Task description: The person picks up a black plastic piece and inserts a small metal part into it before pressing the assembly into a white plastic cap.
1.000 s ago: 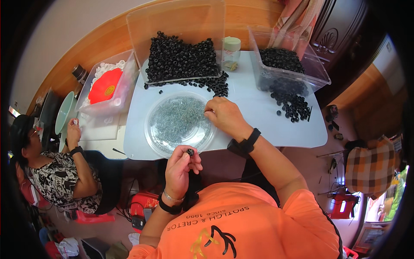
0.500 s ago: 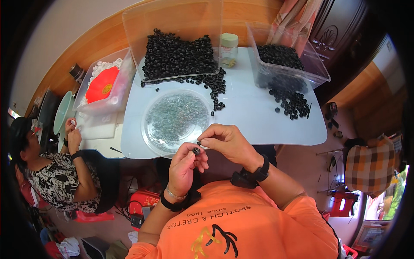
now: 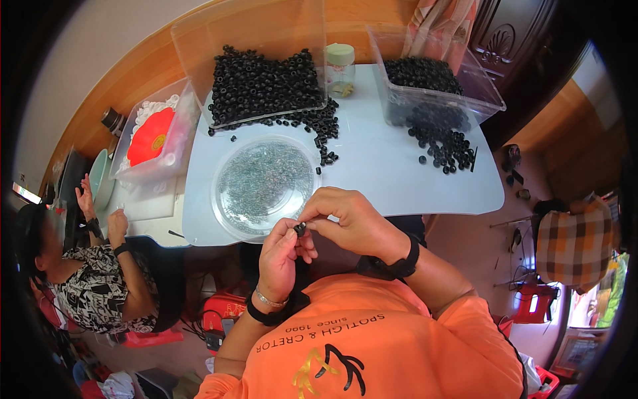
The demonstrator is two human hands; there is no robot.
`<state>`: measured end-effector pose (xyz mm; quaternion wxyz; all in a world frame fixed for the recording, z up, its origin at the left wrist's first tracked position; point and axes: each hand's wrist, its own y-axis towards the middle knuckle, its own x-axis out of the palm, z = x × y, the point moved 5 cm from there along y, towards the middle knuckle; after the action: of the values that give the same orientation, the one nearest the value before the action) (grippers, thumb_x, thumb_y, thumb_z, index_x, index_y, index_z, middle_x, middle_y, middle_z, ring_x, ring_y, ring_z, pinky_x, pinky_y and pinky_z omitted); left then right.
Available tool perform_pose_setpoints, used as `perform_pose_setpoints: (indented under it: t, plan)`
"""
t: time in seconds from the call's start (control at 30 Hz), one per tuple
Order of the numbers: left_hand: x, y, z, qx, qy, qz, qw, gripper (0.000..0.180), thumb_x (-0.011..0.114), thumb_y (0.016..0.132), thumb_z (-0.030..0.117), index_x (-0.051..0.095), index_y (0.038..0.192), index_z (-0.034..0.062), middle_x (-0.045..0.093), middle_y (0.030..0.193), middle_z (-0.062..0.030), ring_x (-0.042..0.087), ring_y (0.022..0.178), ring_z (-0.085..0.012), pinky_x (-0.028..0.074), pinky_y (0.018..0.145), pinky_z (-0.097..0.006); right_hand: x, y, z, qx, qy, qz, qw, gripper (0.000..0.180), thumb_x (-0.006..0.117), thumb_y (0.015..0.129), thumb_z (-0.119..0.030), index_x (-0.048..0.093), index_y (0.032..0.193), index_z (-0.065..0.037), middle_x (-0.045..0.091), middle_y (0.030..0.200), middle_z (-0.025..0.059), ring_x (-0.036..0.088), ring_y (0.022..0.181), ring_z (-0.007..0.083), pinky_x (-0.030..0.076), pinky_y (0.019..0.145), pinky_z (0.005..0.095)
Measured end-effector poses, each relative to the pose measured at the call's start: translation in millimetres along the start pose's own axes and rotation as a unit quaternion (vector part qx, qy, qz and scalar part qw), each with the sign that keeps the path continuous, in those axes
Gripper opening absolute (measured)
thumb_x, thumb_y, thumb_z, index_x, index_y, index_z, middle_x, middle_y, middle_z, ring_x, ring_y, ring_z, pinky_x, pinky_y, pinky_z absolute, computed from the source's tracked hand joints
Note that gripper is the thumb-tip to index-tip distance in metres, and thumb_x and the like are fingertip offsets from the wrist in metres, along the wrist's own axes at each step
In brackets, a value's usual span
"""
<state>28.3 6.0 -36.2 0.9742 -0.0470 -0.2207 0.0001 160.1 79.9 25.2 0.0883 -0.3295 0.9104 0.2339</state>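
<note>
My left hand point(image 3: 279, 253) pinches a small black cylindrical plastic piece point(image 3: 300, 229) between thumb and fingers, just off the table's near edge. My right hand point(image 3: 352, 219) meets it from the right, its thumb and forefinger pressed together at the piece. Whatever sits between the right fingertips is hidden. Just beyond my hands, a clear round dish point(image 3: 231, 225) holds a great many tiny shiny pieces, too small to name. Loose black ring-like parts point(image 3: 325, 136) lie behind the dish, spilling from a clear plastic box point(image 3: 249, 33).
To the right, another clear box point(image 3: 458, 97) holds black parts, with more round black parts point(image 3: 448, 151) before it. A lidded jar point(image 3: 340, 70) stands between the boxes. At left, a co-worker point(image 3: 100, 279) sits by a tub point(image 3: 179, 136) of white parts with a red bowl point(image 3: 151, 137).
My right fingertips have closed in on the black piece in my left hand; the small dark bit they held is now hidden. The co-worker's hands have moved apart, one raised. The view has shifted slightly.
</note>
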Motion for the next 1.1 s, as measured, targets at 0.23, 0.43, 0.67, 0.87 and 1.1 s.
perform_pose_setpoints:
  t: [0.23, 0.43, 0.67, 0.87, 1.1]
  plan:
    - [2, -1, 1, -0.014, 0.063, 0.029, 0.998, 0.028, 0.041, 0.099, 0.027, 0.054, 0.099, 0.0017, 0.057, 0.080, -0.0066, 0.057, 0.068, -0.0148, 0.044, 0.061, -0.024, 3, -3, 1, -0.003, -0.029, -0.005, 1.000, 0.015, 0.065, 0.078, -0.001, 0.069, 0.092, -0.003, 0.064, 0.084, 0.0102, 0.062, 0.081, 0.0272, 0.051, 0.072, 0.0350]
    - [5, -1, -2, -0.012, 0.052, 0.028, 0.998, 0.026, 0.038, 0.101, 0.023, 0.053, 0.099, 0.0024, 0.057, 0.082, -0.0049, 0.057, 0.069, -0.0117, 0.045, 0.062, -0.023, 9, -13, 6, -0.014, -0.073, 0.049, 0.996, 0.017, 0.066, 0.079, -0.002, 0.069, 0.096, -0.006, 0.068, 0.090, 0.0081, 0.064, 0.081, 0.0258, 0.051, 0.073, 0.0345]
    - [14, 3, -1, -0.017, -0.024, 0.056, 0.998, 0.025, 0.035, 0.102, 0.018, 0.053, 0.102, 0.0022, 0.059, 0.084, -0.0057, 0.056, 0.071, -0.0119, 0.045, 0.066, -0.024, 17, -20, -12, -0.135, -0.193, 0.102, 0.966, 0.034, 0.067, 0.076, -0.004, 0.062, 0.109, -0.005, 0.066, 0.095, 0.0086, 0.061, 0.085, 0.0278, 0.051, 0.076, 0.0350]
    - [15, 6, -8, -0.031, -0.050, 0.027, 0.998, 0.038, 0.031, 0.103, 0.021, 0.050, 0.127, -0.0023, 0.060, 0.105, -0.0053, 0.058, 0.087, -0.0115, 0.045, 0.072, -0.025, 17, -22, -7, -0.138, -0.209, 0.124, 0.960, 0.036, 0.070, 0.073, -0.003, 0.064, 0.108, -0.006, 0.067, 0.095, 0.0066, 0.063, 0.084, 0.0270, 0.052, 0.075, 0.0353]
    - [14, 7, -13, 0.010, 0.011, 0.015, 1.000, 0.037, 0.032, 0.104, 0.028, 0.057, 0.105, 0.0000, 0.060, 0.081, -0.0054, 0.054, 0.065, -0.0112, 0.045, 0.062, -0.023, 17, -24, -5, -0.166, -0.224, 0.073, 0.958, 0.031, 0.068, 0.072, -0.004, 0.062, 0.102, -0.004, 0.064, 0.088, 0.0054, 0.060, 0.081, 0.0259, 0.051, 0.072, 0.0340]
